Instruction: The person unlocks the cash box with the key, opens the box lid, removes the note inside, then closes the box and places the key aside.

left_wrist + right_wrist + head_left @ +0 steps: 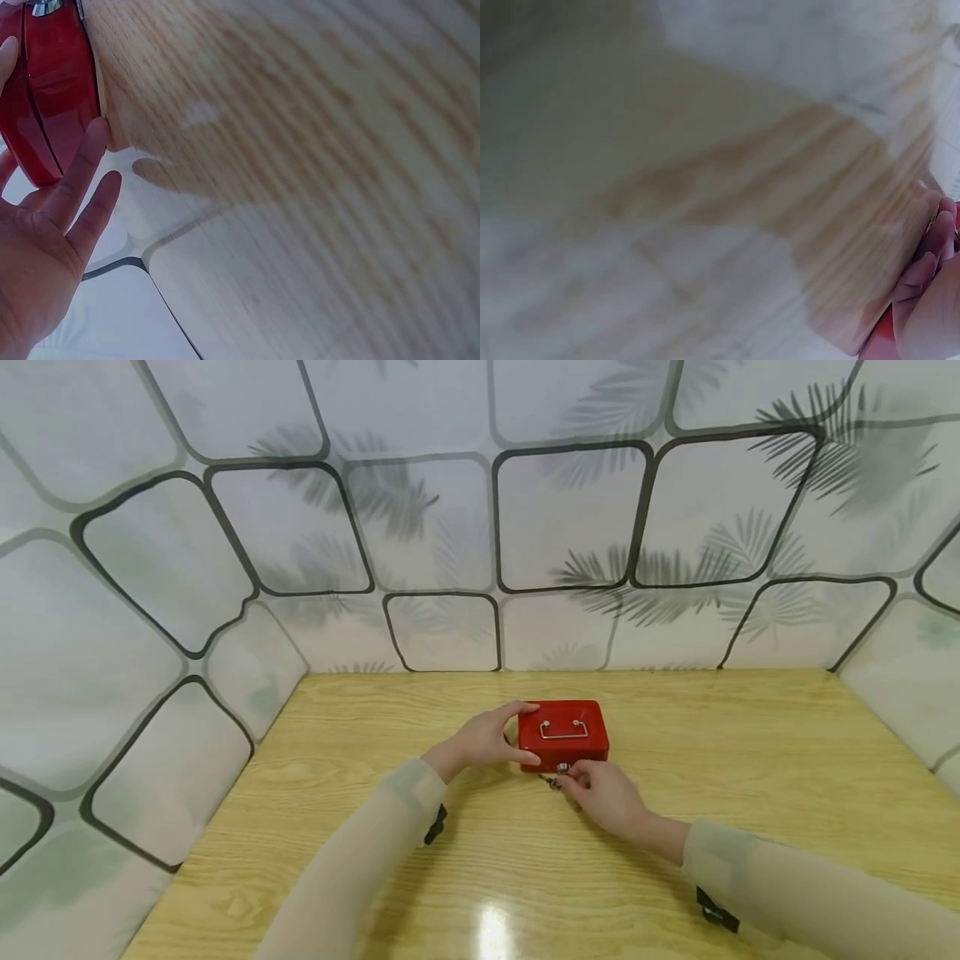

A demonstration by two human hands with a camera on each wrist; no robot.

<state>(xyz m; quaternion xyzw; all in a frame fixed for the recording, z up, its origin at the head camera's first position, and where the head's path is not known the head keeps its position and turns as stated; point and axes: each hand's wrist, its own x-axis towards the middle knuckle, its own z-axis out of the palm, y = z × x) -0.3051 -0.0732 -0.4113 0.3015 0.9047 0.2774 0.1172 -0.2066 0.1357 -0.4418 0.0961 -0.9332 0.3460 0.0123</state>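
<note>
A small red cash box [564, 753] with a wire handle [564, 735] on its lid stands on the wooden table, lid down. My left hand [489, 740] grips its left end, thumb along the front and fingers over the back of the lid. In the left wrist view, the fingers [79, 172] of that hand lie along the red side. A round silver lock [563, 768] sits on the box's front. Right at it, my right hand [609, 795] pinches a key, mostly hidden by the fingertips. Small keys [553, 782] dangle beside them.
The light wooden table [360, 727] extends around the box. A pale patterned cloth wall [442, 627] rises behind the table's far edge and along both sides. Dark straps [716, 910] show under both sleeves.
</note>
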